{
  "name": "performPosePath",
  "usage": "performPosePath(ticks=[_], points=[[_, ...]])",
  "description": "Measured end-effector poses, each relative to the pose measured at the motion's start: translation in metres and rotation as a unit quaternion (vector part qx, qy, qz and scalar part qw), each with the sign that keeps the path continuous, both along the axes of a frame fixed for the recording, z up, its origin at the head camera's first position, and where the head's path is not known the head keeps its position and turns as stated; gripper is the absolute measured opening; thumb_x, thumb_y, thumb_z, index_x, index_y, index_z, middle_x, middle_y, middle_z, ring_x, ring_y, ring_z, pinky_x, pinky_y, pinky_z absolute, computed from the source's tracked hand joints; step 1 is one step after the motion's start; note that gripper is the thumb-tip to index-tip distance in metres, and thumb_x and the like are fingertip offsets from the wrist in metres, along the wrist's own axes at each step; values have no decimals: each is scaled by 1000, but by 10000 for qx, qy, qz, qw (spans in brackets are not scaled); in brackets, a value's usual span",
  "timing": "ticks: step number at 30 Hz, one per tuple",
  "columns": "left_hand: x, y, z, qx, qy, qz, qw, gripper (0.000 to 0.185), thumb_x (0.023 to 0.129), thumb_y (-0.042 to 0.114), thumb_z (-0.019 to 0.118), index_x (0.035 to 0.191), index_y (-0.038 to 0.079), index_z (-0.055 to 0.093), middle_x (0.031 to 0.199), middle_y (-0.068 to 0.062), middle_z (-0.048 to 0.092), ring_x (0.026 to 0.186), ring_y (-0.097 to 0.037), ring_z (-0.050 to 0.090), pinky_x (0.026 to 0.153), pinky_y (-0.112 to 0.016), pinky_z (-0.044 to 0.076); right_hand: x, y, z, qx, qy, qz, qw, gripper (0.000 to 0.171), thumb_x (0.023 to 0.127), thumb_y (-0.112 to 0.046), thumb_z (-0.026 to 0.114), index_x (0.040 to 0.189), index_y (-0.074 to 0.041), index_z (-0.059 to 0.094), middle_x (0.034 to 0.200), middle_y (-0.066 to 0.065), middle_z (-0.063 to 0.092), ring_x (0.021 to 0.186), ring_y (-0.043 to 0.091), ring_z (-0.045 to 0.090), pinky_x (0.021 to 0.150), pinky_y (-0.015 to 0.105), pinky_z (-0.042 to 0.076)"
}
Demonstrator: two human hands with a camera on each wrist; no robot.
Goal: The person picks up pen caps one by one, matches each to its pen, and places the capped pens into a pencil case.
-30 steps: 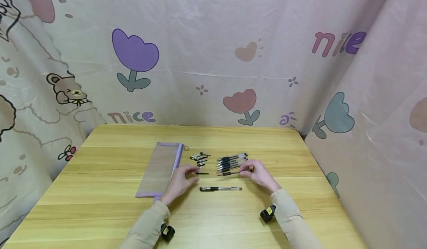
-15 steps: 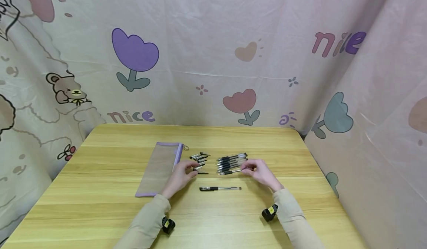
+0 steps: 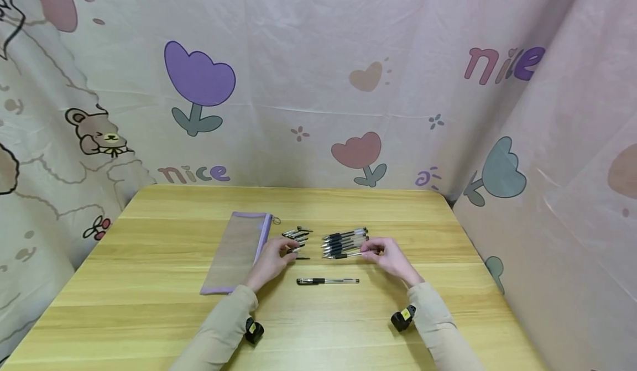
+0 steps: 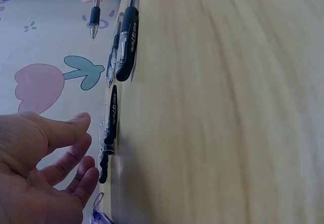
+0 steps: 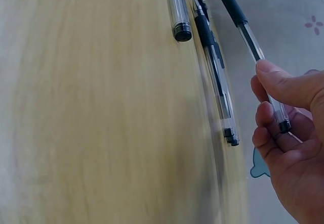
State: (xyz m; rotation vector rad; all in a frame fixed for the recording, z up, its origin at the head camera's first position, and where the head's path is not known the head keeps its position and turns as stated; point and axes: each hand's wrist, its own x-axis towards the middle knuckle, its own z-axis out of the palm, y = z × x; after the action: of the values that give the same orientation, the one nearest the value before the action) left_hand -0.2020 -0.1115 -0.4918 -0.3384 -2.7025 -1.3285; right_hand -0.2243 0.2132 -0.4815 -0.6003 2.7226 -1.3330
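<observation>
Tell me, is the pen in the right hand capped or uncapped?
Uncapped: the pen pinched by the right hand shows its bare metal tip in the left wrist view.

Two bare hands — left hand [image 3: 271, 261], right hand [image 3: 390, 257], long beige sleeves [image 3: 219, 332] reaching to the wrists, a small black camera unit [image 3: 254, 330] strapped under each wrist — each with a yellow label.

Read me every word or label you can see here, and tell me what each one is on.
"nice" in pink and purple: on the curtain, left of the table, at.
"nice" again: on the curtain's upper right, at.
White print on the pen caps: too blurred to read.
Yellow labels on the wrist cameras: too small to read.
</observation>
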Motion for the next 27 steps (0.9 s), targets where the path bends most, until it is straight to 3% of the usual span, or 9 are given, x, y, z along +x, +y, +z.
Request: performPosePath(ticks=[20, 27], points=[[-2, 4, -9, -205, 192, -56, 9996, 22, 84, 0, 76, 106, 3, 75, 103, -11, 71, 95, -27, 62, 87, -41, 50, 1, 1, -3, -47, -81, -19, 10000, 16, 86, -7, 76, 101, -2, 75, 102, 14, 75, 93, 18, 67, 81, 19, 53], [-3, 4, -9, -360, 259, -32, 9990, 21, 84, 1, 76, 105, 5, 75, 104, -10, 71, 99, -28, 60, 92, -47, 47, 1, 0, -4, -13, -40, -35, 10000, 16, 86, -9, 77, 100, -3, 75, 102, 13, 75, 95, 20, 67, 84, 21, 54]])
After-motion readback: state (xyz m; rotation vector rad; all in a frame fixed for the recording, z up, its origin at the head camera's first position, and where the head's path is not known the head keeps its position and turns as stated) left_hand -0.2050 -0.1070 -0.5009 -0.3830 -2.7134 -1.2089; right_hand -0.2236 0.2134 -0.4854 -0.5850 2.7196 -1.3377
